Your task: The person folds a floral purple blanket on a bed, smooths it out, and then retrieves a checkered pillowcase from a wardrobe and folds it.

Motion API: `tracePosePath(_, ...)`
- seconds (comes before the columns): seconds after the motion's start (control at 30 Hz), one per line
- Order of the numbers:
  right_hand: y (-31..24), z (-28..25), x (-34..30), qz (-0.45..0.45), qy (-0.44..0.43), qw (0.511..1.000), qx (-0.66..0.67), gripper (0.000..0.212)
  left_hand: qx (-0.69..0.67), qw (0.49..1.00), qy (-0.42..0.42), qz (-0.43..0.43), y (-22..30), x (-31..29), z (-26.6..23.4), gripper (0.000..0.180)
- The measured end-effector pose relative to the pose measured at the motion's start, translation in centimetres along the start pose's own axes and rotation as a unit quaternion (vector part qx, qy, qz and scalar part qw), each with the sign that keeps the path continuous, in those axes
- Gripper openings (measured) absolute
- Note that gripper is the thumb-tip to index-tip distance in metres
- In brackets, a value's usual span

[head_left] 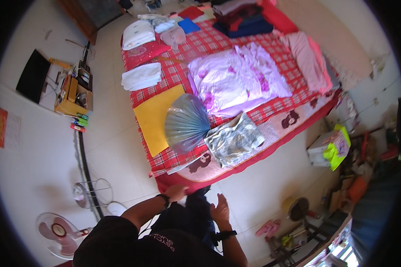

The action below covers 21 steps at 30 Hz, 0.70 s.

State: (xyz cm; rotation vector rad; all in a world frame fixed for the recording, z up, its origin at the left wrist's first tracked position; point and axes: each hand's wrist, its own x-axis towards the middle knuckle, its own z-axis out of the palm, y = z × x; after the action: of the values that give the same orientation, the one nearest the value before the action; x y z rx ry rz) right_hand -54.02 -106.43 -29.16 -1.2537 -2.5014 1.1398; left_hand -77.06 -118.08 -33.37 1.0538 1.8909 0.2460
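The left hand (177, 192) rests on the near edge of the red checked bed (218, 40), fingers loosely curled, holding nothing. The right hand (219, 209) hovers just below that edge, fingers straight, empty. A crumpled silvery plastic bag (233, 139) lies on the bed near that edge, beside a translucent blue-grey pleated bag (186, 123).

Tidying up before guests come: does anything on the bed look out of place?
Yes. A silvery crumpled sheet and a bluish pleated fan-shaped thing lie loose near the bed's foot edge, beside a rumpled pink quilt.

Bright daylight, soft blur, fisheye-bent dark rim.
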Motion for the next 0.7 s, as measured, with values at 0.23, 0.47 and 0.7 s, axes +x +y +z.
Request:
tracePosePath(0.23,-8.9,-8.4,-1.5,-0.07,0.039,0.993,0.092,0.051,0.016,0.988,0.124,-0.096,-16.8,-13.7,7.1,0.021)
tracePosePath(0.47,-21.9,-28.4,-6.7,-0.216,0.136,0.934,0.25,0.049,-0.448,0.796,0.336,0.23,-10.3,-22.7,-5.2,0.022)
tracePosePath(0.7,-36.7,-42.9,-22.1,-0.59,0.314,0.744,-0.019,0.083,-0.119,0.643,0.543,0.528,15.1,-44.8,-24.2,0.06)
